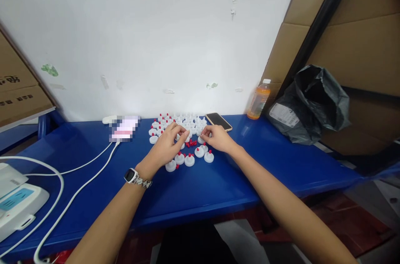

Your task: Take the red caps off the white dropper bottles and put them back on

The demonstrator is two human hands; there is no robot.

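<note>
Blue table (218,189), white wall behind. Near, lower left of frame: white device (18,201), cables. Mid frame: left hand (167,147), watch on wrist, fingers curled, pinching a white cap (186,133); right hand (217,138) fingertips pinched on something small, can't tell what. Red plugs (191,143) loose between hands; steady cap, seat plug straight. Farther: cap rows (178,122), phone (218,121), bottle (258,100).

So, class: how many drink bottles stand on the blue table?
1. The orange drink bottle stands at the back of the blue table, right of the phone, beside the black bag.
</note>
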